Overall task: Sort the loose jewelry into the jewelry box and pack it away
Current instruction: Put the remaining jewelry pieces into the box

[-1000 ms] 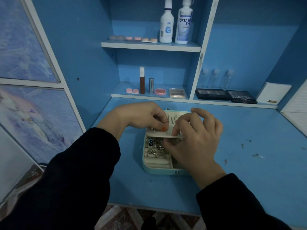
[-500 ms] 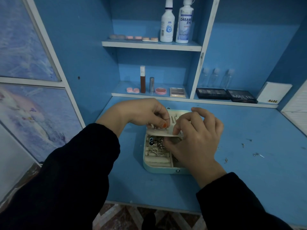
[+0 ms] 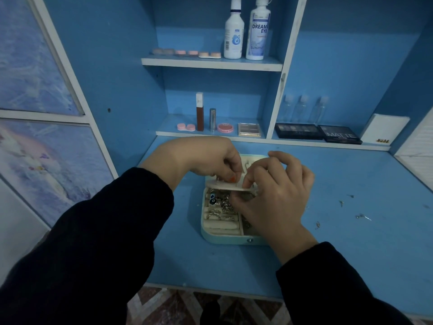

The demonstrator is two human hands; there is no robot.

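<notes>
A pale green jewelry box sits open near the middle of a blue desk. Both hands, in dark sleeves, meet over its far half. The left hand pinches the left end of a cream flap with curled fingers; the right hand pinches the right end between thumb and forefinger. Below the flap, rings lie in padded slots. Small loose pieces lie well apart to the right. 2 white bottles stand on the top shelf
</notes>
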